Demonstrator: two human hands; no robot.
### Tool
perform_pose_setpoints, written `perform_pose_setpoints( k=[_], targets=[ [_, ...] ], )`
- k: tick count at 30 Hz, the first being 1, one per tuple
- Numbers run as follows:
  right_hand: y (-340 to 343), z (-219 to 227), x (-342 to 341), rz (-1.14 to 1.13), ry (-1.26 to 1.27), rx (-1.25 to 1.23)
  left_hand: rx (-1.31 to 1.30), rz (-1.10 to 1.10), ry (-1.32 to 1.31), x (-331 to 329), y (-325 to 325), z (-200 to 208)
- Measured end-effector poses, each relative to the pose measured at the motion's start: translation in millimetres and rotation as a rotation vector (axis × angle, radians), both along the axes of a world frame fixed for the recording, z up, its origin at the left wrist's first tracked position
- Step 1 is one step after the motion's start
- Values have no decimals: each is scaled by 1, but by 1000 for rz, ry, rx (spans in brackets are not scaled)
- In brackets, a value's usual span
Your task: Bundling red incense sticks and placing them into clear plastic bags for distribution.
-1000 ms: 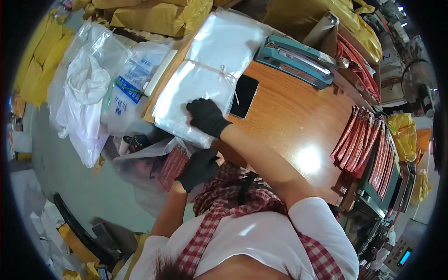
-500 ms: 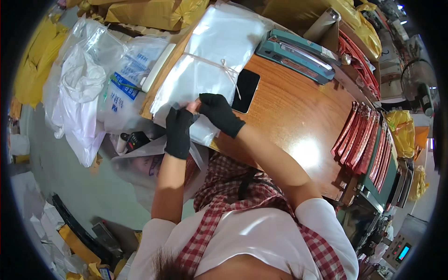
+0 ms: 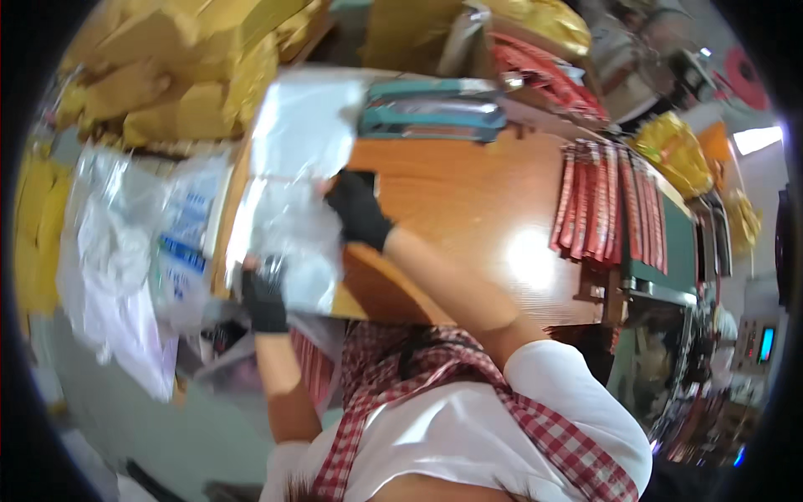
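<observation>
A stack of clear plastic bags (image 3: 303,125) lies at the left side of the wooden table, a thin tie across it. Over its near part, a loose, crinkled clear plastic bag (image 3: 297,219) stretches between my two black-gloved hands, somewhat smeared by motion. My left hand (image 3: 263,294) is closed on its near left edge. Farther up and to the right, my right hand (image 3: 360,207) pinches its upper right side, fingertips bare. A black phone (image 3: 369,178) is mostly covered by that hand.
A teal heat sealer (image 3: 433,110) stands at the table's far edge. Red packets (image 3: 595,201) stand in rows on the right of the wooden table (image 3: 452,192). White plastic sacks (image 3: 117,251) are at the left, yellow-wrapped parcels (image 3: 184,75) behind.
My hands, together before, are now apart, the left nearer me and the right farther away. A loose bag now shows between them. The whole view has turned and shifted.
</observation>
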State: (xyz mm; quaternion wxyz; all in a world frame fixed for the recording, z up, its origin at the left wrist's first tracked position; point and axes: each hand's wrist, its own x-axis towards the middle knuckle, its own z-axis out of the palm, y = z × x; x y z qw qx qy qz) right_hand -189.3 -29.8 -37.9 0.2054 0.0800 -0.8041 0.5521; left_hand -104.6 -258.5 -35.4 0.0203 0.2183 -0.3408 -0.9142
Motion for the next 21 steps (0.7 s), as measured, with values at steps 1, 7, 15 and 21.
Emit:
perform_pose_setpoints(
  k=[1, 7, 15, 21],
  targets=[
    [-3, 25, 27, -107, -109, 209, -494, 137, 16, 11, -7, 6],
    [127, 1, 170, -217, -188, 306, -1605, 176, 350, 63, 44, 50],
    [226, 10, 290, -647, -380, 393, -1604, -536, 839, 83, 182, 73],
    [282, 11, 375, -1127, -353, 384, -1622, -879, 1149, 52, 268, 55]
  ],
)
